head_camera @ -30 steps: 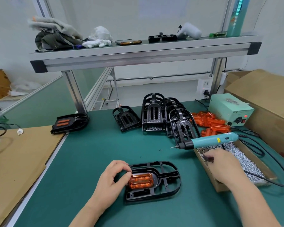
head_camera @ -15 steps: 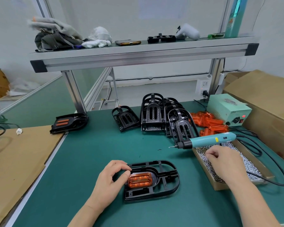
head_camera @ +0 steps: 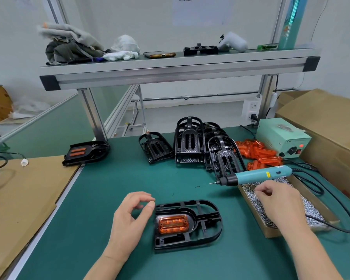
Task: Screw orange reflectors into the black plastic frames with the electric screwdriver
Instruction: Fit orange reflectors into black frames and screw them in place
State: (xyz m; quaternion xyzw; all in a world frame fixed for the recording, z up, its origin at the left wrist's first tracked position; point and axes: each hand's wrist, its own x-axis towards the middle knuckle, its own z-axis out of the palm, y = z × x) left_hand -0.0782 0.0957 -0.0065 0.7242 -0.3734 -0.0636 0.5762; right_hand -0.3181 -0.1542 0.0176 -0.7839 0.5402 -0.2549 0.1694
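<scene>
1. The left hand (head_camera: 129,221) is loosely curled and holds nothing. Its thumb is just beside the frame's (head_camera: 208,229) left corner, and I cannot tell if it touches. Nothing pins the frame down, so the driver's push would probably slide or twist it on the table (head_camera: 109,188).
2. The frame lies flat near the table's front edge, with the reflector (head_camera: 173,225) seated in its left recess. No driven screw shows. If the reflector goes unheld, it could shift off its holes and a screw might bite in crooked.
3. The screwdriver (head_camera: 257,175) lies untouched across the screw box's (head_camera: 271,232) rim, bit pointing left. Its cord (head_camera: 305,170) loops away to the right. If the cord snagged during the lift, it could pull the bit off line.
4. The right hand (head_camera: 279,201) hovers over the screw box with its fingertips drawn together. Whether they pinch a screw is too small to tell. A screw that small could easily slip and fall among the frame's ribs.
</scene>
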